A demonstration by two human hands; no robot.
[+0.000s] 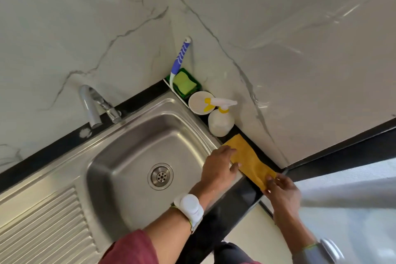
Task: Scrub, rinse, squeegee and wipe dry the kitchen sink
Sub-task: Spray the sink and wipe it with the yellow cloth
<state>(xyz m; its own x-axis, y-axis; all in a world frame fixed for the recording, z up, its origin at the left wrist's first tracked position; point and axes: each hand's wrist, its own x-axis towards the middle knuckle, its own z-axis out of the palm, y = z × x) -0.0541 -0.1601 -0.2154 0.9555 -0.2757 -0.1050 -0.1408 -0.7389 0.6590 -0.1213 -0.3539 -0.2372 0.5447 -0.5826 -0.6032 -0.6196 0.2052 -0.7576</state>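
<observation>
A stainless steel sink [137,135] with a round drain [160,176] fills the middle, its ribbed drainboard [42,227] at lower left. A folded yellow cloth [248,161] lies on the black counter strip to the sink's right. My left hand [218,167] rests on the cloth's far end with fingers laid over it. My right hand [280,191] pinches the cloth's near end at the counter edge. A chrome tap [92,105] stands behind the basin.
In the back corner sit a green sponge in a holder [184,84], a blue and white brush [180,58] leaning on the marble wall, a white cup [199,102] and a white spray bottle [220,120]. The black counter [242,197] ends beside a door frame at right.
</observation>
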